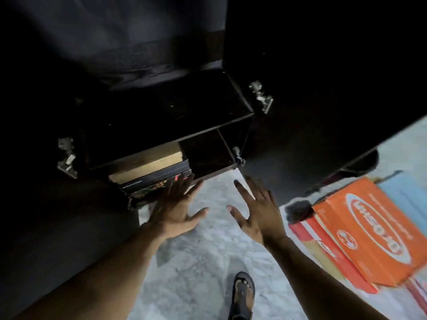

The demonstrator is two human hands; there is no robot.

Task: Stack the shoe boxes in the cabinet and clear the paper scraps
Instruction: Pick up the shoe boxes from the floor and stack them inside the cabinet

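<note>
A dark cabinet [175, 130] stands open with both doors swung out. On the left of its lower shelf lies a stack of shoe boxes: a tan one [147, 166] on top, a black one [159, 177] under it, and a patterned one [147, 192] at the bottom. My left hand [175, 211] has its fingers spread and its fingertips against the front of the stack. My right hand [256, 211] hovers open over the floor, holding nothing. An orange shoe box [367, 234] rests on other boxes at the right.
The right cabinet door [323, 100] juts out over the floor. A red box [323, 250] and a light blue box [406, 192] lie by the orange one. The lower shelf's right half [205, 148] holds nothing. My sandalled foot [242, 294] stands on the marble floor [203, 262].
</note>
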